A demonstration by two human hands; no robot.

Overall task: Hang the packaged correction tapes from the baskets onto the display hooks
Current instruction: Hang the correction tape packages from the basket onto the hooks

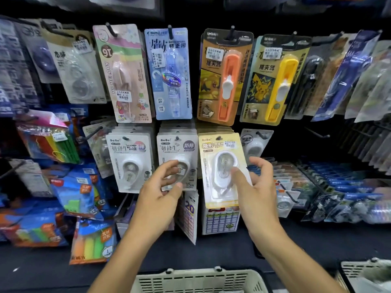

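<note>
My right hand pinches a yellow-backed packaged correction tape, thumb on its front, fingers behind its right edge. The pack's top hole sits at a display hook in the lower row. To its left hang two stacks of white BoBo correction tape packs. My left hand hovers in front of the middle white pack with loosely curled fingers and holds nothing. A beige slatted basket stands below my arms; its contents are out of view.
A second basket shows at the bottom right corner. The upper row holds a pink pack, a blue pack, and orange and yellow clip pushers. Highlighter packs hang at the left. An empty hook juts out at the right.
</note>
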